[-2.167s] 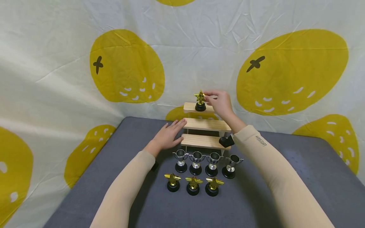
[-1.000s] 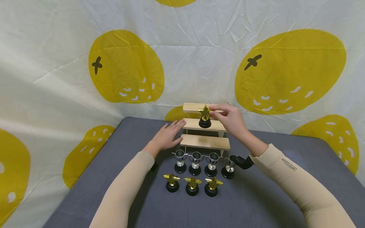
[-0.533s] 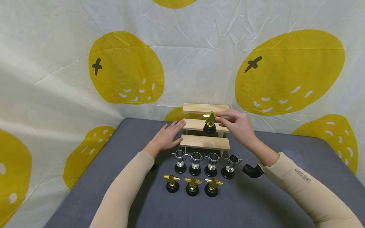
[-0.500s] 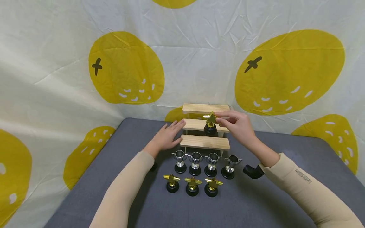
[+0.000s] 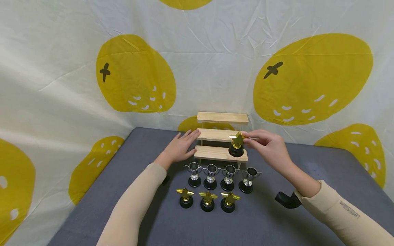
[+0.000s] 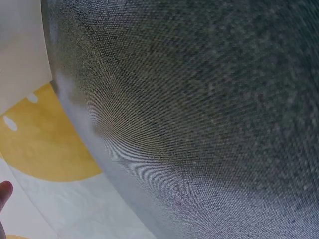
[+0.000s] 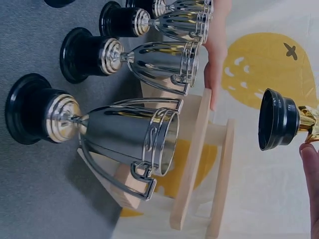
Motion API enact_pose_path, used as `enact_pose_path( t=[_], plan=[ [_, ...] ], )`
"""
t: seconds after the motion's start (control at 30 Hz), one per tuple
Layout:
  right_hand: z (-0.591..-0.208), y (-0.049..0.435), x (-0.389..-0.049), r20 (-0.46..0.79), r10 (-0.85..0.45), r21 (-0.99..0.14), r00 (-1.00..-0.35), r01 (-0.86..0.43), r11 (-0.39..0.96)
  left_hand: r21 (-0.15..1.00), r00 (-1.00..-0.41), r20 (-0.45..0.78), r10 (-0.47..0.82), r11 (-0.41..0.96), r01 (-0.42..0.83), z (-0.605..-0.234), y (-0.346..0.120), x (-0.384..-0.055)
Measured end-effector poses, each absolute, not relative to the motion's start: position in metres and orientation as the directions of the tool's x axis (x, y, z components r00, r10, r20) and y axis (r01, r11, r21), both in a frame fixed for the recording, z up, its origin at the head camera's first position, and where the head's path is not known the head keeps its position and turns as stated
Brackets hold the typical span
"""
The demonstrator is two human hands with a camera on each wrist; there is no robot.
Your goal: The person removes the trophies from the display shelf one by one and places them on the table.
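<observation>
A gold star trophy (image 5: 236, 144) on a round black base is upright in my right hand (image 5: 271, 148), pinched by the star's side between thumb and fingers. It is held in the air, over the right part of the bottom tier in the head view. The right wrist view shows its black base (image 7: 277, 119) apart from the boards. My left hand (image 5: 180, 147) lies with fingers straight against the left ends of the middle and bottom tiers of a wooden three-tier stand (image 5: 212, 152). Only one fingertip (image 6: 5, 191) of it shows in the left wrist view.
Several silver trophy cups (image 5: 228, 176) stand in a row before the stand. Three gold star trophies (image 5: 208, 201) form a second row nearer to me. Grey cloth (image 5: 197, 227) covers the table, and a white curtain (image 5: 215, 78) with yellow fruit prints hangs behind.
My right hand has brought the gold star trophy down from the top tier, toward me and to the right. The left hand has stayed at the stand.
</observation>
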State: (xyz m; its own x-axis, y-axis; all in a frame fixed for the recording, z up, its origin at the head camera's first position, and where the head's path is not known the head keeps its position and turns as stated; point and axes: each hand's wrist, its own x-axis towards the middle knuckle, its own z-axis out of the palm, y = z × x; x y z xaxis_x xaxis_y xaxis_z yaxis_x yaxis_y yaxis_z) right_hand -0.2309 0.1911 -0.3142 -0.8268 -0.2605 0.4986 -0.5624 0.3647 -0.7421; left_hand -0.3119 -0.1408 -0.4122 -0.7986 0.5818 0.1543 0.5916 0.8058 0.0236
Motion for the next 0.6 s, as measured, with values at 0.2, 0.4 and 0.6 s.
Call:
enact_pose_path(
  t=[0.2,0.4,0.6],
  plan=[
    [-0.316,0.199,-0.223,0.513,-0.267,-0.736,-0.816,-0.577,0.354,0.035,-0.801,0.156,0.578,0.807,0.590,-0.413,-0.141,-0.313],
    [-0.317,0.208,-0.210,0.503,-0.275,-0.733,-0.820,-0.573,0.366,0.044,-0.809,0.148,0.569,0.813,0.580,-0.415,-0.141,-0.313],
    [-0.326,0.219,-0.196,0.466,-0.278,-0.771,-0.840,-0.539,0.339,0.049,-0.813,0.139,0.565,0.816,0.575,-0.415,-0.140,-0.313]
  ],
)
